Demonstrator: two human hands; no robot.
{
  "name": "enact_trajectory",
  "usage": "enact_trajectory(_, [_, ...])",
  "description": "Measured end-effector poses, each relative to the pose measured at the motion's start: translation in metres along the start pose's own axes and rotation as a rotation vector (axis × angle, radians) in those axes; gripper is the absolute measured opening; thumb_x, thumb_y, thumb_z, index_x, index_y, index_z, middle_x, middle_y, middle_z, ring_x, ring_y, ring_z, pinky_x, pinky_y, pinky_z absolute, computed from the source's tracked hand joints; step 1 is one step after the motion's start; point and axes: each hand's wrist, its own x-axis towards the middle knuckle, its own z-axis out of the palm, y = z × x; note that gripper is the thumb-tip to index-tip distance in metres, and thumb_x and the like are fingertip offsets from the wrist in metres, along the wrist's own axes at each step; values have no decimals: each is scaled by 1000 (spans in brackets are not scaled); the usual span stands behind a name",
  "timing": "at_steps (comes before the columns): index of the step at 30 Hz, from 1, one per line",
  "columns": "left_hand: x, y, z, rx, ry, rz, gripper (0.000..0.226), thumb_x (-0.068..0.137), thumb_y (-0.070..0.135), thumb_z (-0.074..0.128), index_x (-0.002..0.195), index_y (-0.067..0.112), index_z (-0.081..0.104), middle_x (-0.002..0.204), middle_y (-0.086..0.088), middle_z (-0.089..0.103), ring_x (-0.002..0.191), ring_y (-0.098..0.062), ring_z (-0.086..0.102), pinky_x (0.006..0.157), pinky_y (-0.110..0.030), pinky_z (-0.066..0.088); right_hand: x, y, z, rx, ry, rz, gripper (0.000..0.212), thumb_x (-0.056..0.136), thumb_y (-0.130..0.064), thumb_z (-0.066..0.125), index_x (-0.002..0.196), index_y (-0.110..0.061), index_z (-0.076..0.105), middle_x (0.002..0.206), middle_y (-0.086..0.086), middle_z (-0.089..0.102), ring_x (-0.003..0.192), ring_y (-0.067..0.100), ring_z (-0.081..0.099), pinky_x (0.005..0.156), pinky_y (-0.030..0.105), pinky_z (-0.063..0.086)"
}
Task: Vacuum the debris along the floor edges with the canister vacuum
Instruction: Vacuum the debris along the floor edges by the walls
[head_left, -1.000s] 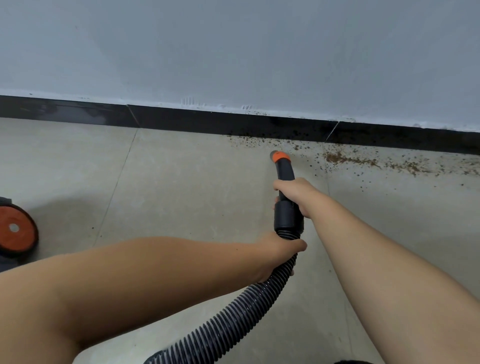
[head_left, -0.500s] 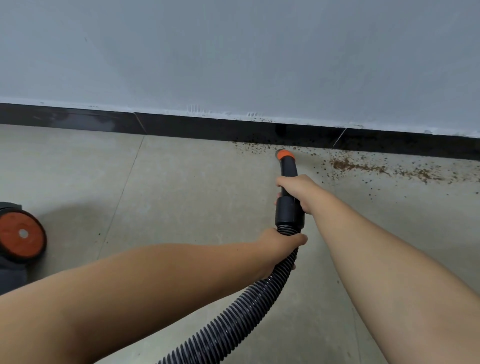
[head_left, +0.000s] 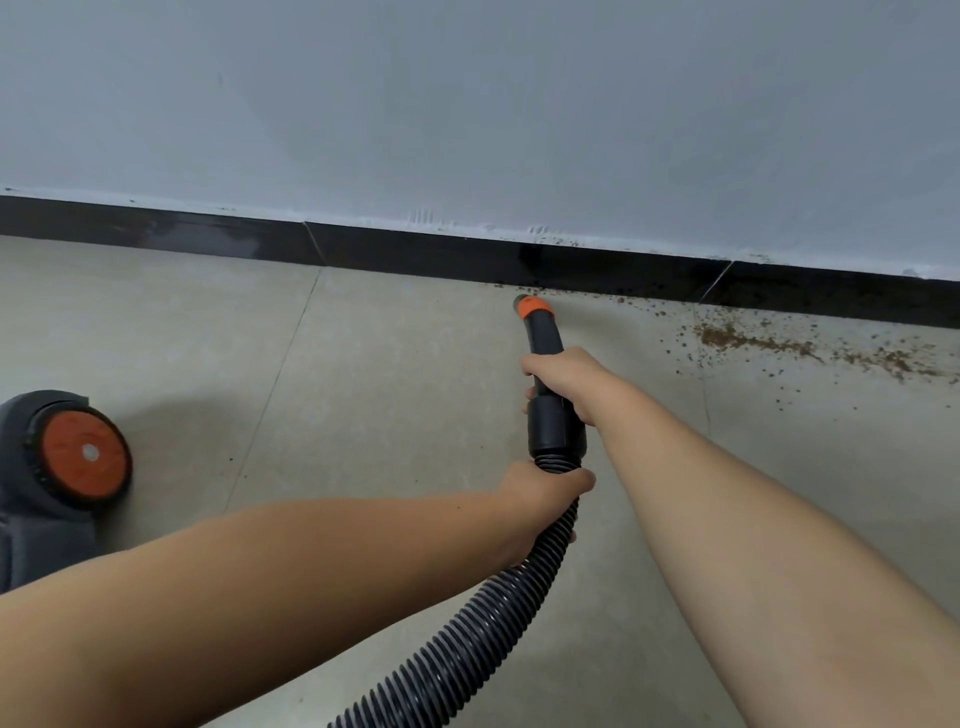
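A black vacuum nozzle (head_left: 544, 338) with an orange tip (head_left: 534, 307) points at the floor just in front of the black baseboard (head_left: 415, 254). My right hand (head_left: 566, 376) grips the nozzle's black handle. My left hand (head_left: 540, 499) holds the ribbed black hose (head_left: 467, 639) right below the handle. Brown debris (head_left: 753, 340) lies scattered on the beige tiles along the baseboard, to the right of the tip. A few crumbs sit at the baseboard beside the tip.
The grey canister vacuum body (head_left: 47, 499) with an orange wheel (head_left: 85, 454) stands on the floor at the far left. A grey wall (head_left: 467, 104) rises above the baseboard. Beige floor tiles (head_left: 389, 389) stretch between canister and nozzle.
The nozzle tip has moved forward to the baseboard. The scattered crumbs just right of the tip are gone, leaving cleaner floor. The canister has come further into view at the left.
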Motion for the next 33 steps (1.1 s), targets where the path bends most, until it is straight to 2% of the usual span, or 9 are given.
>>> enact_trajectory(3, [2,1,16,79,-74,4,20,87,19,63,97,6,51,71,-7,51,51,-18,51,45,-23,46,0,15,-25,73,71,32,28,86,-12,60,111,-4,48,69,10,61,55,24,62,50,29,52])
enact_trajectory(8, [7,7,52,156,-176,5,22,88,19,62,100,6,49,71,-7,49,51,-18,49,49,-24,45,1,38,-73,179,172,68,15,84,-10,59,95,-7,49,69,11,59,56,26,60,55,31,54])
enact_trajectory(13, [14,15,64,201,-193,29,24,87,20,63,101,5,50,72,-8,49,52,-19,49,50,-25,44,7,46,-95,263,226,78,18,83,-11,60,98,-8,50,75,11,60,63,26,62,61,34,55])
enact_trajectory(17, [18,20,59,186,-167,52,23,87,21,64,98,5,51,71,-7,49,52,-18,49,47,-22,43,13,38,-94,274,220,76,22,85,-12,60,104,-7,51,73,10,60,64,26,62,63,36,56])
enact_trajectory(22, [23,22,48,121,-136,54,20,87,19,63,96,7,51,72,-6,49,52,-17,49,46,-21,42,18,24,-78,271,169,64,11,86,-9,59,92,-8,50,67,10,57,54,24,58,52,30,55])
enact_trajectory(26, [25,18,40,83,-132,47,20,87,19,63,96,7,50,72,-7,48,53,-18,48,48,-21,42,19,21,-67,239,155,55,11,86,-9,59,89,-9,49,67,11,57,53,24,58,42,28,53])
enact_trajectory(33, [25,9,25,42,-71,32,19,86,18,63,96,7,50,70,-7,48,52,-19,49,46,-21,42,20,16,-40,166,102,30,13,86,-11,60,91,-11,48,69,10,59,51,23,61,44,26,51])
